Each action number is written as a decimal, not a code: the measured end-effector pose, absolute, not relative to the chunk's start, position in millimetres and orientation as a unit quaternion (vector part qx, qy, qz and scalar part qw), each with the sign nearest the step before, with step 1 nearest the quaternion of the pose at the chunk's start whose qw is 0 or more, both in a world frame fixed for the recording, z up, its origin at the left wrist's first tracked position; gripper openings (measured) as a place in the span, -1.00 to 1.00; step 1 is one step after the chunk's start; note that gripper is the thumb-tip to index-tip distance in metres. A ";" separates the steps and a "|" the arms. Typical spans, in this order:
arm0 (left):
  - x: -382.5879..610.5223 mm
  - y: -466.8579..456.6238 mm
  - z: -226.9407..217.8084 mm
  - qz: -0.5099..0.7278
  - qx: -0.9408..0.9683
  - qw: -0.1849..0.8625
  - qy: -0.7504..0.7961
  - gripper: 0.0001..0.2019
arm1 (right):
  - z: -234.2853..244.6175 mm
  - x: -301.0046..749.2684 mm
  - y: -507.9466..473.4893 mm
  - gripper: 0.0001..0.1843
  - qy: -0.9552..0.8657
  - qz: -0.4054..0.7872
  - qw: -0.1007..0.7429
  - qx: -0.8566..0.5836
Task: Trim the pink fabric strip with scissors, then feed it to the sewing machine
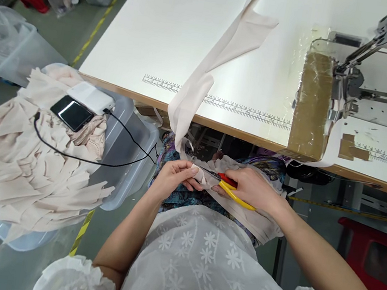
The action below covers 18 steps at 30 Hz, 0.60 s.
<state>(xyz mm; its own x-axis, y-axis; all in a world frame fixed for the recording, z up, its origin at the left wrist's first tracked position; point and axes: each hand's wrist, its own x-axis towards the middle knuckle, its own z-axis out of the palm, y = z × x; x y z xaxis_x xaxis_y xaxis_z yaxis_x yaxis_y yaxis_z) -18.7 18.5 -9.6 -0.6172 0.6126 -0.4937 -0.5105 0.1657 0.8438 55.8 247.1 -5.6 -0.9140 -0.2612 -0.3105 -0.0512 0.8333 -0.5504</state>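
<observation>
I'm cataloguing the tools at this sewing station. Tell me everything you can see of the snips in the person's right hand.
The snips are small, with one yellow and one red handle that look plastic and thin dark blades pointing left. The right hand grips them over the lap, the blade tips at the edge of the pale fabric pinched by the left hand.

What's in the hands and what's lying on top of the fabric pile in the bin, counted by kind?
Scissors: 1, in the right hand
Fabric piece: 1, pinched in the left hand
Phone: 1
Power bank: 1
Black cable: 1
Total: 5
</observation>
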 end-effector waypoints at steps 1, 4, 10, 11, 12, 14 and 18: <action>-17.7 20.4 -9.8 0.642 0.042 0.437 0.629 -0.58 | -6.3 56.6 246.9 -0.43 0.935 -0.296 0.182 -0.076; -10.6 31.0 -8.3 0.631 0.054 0.459 0.623 -0.51 | -5.2 57.8 241.9 -0.52 0.904 -0.397 0.152 -0.049; -32.8 47.1 26.2 0.557 0.200 0.424 0.686 -0.59 | 6.6 62.7 229.0 -0.71 0.850 -0.523 0.060 -0.026; -49.5 48.2 36.0 0.534 0.228 0.339 0.740 -0.65 | 9.0 65.7 229.3 -0.71 0.854 -0.517 0.049 -0.026; -69.8 50.0 45.1 0.508 0.245 0.235 0.792 -0.72 | 11.3 69.2 230.3 -0.72 0.860 -0.508 0.040 -0.026; -116.8 57.4 56.9 0.450 0.248 0.013 0.858 -0.83 | 15.0 77.1 233.1 -0.70 0.872 -0.489 0.016 -0.019; -194.9 87.0 48.7 0.353 0.249 -0.109 0.895 -0.83 | 19.6 94.0 240.9 -0.77 0.866 -0.500 -0.024 0.026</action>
<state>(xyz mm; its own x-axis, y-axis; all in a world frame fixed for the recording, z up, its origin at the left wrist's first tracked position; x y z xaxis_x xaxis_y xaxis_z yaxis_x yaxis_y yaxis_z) -194.9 87.0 48.7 -0.8518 0.3691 0.3717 0.5234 0.6270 0.5769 94.0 240.9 19.6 -0.9975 0.0689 0.0158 0.0208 0.4995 -0.8661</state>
